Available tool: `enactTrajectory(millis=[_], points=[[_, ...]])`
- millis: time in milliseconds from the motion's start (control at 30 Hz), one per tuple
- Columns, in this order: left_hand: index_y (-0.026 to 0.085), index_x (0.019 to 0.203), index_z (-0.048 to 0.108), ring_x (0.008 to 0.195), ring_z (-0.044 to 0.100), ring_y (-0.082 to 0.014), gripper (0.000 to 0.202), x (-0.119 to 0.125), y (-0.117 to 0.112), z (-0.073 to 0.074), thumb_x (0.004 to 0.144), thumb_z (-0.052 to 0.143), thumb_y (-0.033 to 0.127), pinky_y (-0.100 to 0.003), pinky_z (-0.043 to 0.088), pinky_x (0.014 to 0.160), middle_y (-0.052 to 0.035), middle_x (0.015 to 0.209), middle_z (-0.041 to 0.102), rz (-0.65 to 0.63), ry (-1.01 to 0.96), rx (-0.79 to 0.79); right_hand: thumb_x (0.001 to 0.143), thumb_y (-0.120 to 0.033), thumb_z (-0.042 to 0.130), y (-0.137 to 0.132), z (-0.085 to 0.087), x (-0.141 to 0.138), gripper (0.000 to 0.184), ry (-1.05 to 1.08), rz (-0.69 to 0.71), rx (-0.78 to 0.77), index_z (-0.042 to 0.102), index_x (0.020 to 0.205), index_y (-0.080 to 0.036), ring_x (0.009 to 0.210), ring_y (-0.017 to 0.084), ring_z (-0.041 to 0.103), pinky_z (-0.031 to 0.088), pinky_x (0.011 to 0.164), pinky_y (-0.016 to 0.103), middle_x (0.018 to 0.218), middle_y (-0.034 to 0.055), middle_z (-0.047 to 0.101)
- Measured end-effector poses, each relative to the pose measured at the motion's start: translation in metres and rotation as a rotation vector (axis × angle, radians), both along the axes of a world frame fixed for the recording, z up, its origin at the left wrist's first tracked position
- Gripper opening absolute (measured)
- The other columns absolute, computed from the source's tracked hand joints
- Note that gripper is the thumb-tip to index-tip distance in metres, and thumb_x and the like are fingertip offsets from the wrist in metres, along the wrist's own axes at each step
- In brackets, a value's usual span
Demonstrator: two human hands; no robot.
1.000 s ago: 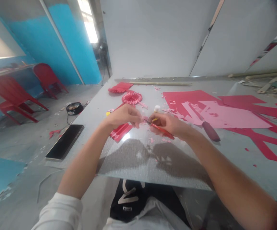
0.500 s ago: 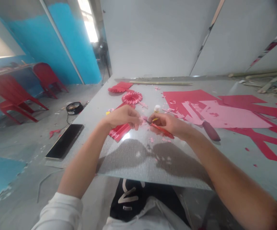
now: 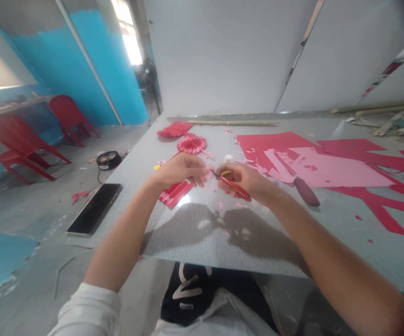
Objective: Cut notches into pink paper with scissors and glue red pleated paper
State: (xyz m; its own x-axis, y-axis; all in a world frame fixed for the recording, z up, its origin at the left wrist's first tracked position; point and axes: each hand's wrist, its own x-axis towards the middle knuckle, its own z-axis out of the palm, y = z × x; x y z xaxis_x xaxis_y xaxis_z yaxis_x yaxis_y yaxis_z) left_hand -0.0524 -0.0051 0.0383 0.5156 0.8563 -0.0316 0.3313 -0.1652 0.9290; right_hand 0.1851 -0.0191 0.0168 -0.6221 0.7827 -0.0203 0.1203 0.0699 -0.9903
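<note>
Red-handled scissors (image 3: 235,185) have shifted, tips just beside left fingers (image 3: 199,170)

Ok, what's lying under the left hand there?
A pleated red paper strip shows below the left hand, lying on a grey textured sheet. The hand covers the strip's upper end, so how far it runs underneath can't be seen.

small red-handled scissors (image 3: 236,186) sit in the right hand (image 3: 240,179), their handles slanting down and away from the left hand (image 3: 181,170), and their thin metal blades pointing toward it. the left fingers (image 3: 198,171) pinch a small scrap of pink paper (image 3: 207,176), which lies just beside the blade tips. the hands are close together, not touching.
</note>
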Motion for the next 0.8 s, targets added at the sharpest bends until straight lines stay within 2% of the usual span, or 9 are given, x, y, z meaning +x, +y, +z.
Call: enactTrajectory(millis=[267,600,800], points=[[0.012,0.092,0.077,0.076,0.075,-0.0195,0.035,0.004,-0.002,-0.001,0.085,0.072,0.046,-0.026,0.058,0.067,-0.0127,0.083,0.077,-0.062,0.05,0.003,0.081,-0.038,0.075,0.002,-0.003,0.0,0.027,0.05,-0.013,0.001,0.058,0.094,-0.021,0.052,0.008,0.044,0.033,0.046,0.023,0.067,-0.0039,0.055],[0.011,0.089,0.079,0.074,0.074,-0.0195,0.041,0.004,-0.003,-0.002,0.086,0.07,0.051,-0.027,0.058,0.066,-0.0143,0.082,0.078,-0.066,0.016,-0.005,0.081,-0.046,0.075,0.008,-0.014,-0.003,0.033,0.108,-0.023,0.012,0.059,0.097,-0.021,0.052,0.009,0.044,0.033,0.046,0.024,0.069,-0.0031,0.056],[0.011,0.087,0.079,0.077,0.074,-0.0202,0.041,0.005,-0.003,-0.001,0.084,0.071,0.051,-0.027,0.058,0.066,-0.015,0.084,0.078,-0.071,0.001,-0.015,0.082,-0.044,0.074,0.004,-0.011,-0.004,0.03,0.139,-0.026,0.002,0.059,0.094,-0.021,0.052,0.008,0.042,0.033,0.047,0.024,0.068,-0.0041,0.055]])
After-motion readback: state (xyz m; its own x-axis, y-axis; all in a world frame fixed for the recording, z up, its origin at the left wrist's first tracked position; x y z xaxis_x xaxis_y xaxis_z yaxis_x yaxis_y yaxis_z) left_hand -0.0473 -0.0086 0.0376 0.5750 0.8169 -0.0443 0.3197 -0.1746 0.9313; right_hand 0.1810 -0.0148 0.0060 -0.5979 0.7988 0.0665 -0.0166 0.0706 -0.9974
